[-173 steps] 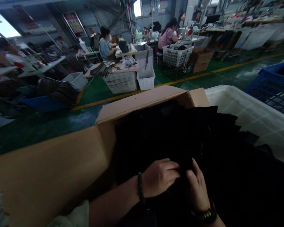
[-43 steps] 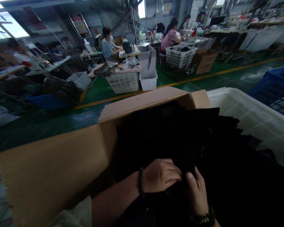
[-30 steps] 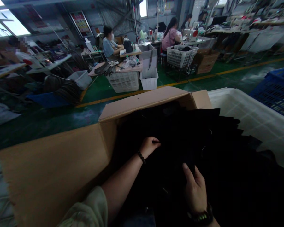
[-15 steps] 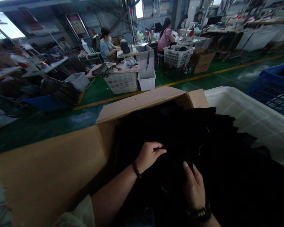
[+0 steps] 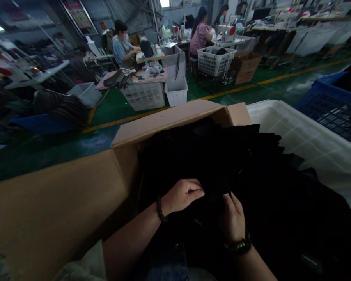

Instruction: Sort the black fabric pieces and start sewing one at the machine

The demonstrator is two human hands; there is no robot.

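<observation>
Black fabric pieces (image 5: 193, 144) fill an open cardboard box (image 5: 58, 187) and spread in a layered heap toward the right. My left hand (image 5: 184, 195) is over the middle of the heap, thumb and fingers pinched on black fabric. To its right, my right hand (image 5: 234, 216) grips black fabric too, thumb on top and the other fingers partly hidden. The cloth is so dark that its edges between the hands cannot be made out. A few pale thread ends (image 5: 240, 174) show on the black surface.
A white plastic bin (image 5: 298, 128) stands right of the box, with a blue crate (image 5: 336, 105) beyond it. Across the green floor, people sit at sewing tables. A white basket (image 5: 216, 60), a cardboard carton (image 5: 247, 66) and a white tub (image 5: 176, 91) stand there.
The view has shifted, so the box and background sit slightly further left and higher. My left hand's thumb and fingers have closed together, and the hands are a little nearer each other.
</observation>
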